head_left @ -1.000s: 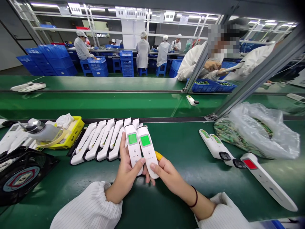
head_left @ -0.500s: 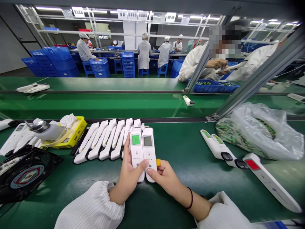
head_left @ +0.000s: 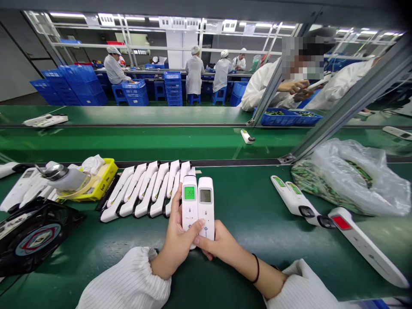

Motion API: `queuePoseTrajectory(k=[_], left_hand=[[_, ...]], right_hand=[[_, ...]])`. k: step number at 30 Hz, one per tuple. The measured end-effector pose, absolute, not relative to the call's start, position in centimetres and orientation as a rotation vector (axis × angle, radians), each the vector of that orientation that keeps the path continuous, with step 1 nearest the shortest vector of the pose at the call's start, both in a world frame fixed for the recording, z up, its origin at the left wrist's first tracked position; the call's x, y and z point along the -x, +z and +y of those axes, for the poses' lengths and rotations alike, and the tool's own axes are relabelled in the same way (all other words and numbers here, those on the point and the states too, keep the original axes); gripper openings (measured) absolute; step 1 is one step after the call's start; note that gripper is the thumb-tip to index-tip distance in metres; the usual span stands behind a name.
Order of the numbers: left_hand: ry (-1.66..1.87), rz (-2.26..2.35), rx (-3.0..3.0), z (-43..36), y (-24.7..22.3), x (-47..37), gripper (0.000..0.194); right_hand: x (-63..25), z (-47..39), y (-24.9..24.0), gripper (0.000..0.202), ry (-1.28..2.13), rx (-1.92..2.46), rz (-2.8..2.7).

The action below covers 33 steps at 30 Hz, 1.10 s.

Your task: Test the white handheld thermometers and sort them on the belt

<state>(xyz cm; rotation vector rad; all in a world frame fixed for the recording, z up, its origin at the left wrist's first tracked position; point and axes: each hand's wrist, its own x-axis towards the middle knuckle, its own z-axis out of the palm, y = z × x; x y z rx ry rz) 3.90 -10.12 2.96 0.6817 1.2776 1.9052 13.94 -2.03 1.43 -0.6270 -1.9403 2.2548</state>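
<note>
- My left hand (head_left: 179, 243) is closed around the green-lit thermometer (head_left: 189, 207), thumb reaching onto the grey-screened thermometer (head_left: 206, 209).
- My right hand (head_left: 222, 243) curls round the grey one's lower end.
- Both are above the table (head_left: 247, 214), side by side.
- I seem mid screen check; next calls for a steady grip, pressing gently.

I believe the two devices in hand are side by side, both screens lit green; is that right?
Not quite: in the head view, only the left device has a green screen; the right device has a grey screen. They are indeed side by side.
</note>
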Motion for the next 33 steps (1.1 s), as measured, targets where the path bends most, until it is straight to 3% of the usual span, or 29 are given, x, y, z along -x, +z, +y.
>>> queuePoseTrajectory(k=[23, 29, 33], left_hand=[[1.881, 1.271, -0.710, -10.0, 2.9, -3.7, 0.086], [1.763, 1.144, -0.819, -10.5, 3.1, -3.0, 0.061], [1.771, 1.199, -0.888, -10.3, 2.9, -3.0, 0.058]], right_hand=[[-13.6, -2.8, 1.4, 0.058, 2.172, 0.786, -1.821], [-14.2, -2.5, 2.0, 0.049, 2.210, 0.634, -1.679], [-14.3, -2.6, 2.3, 0.052, 2.229, 0.526, -1.605]])
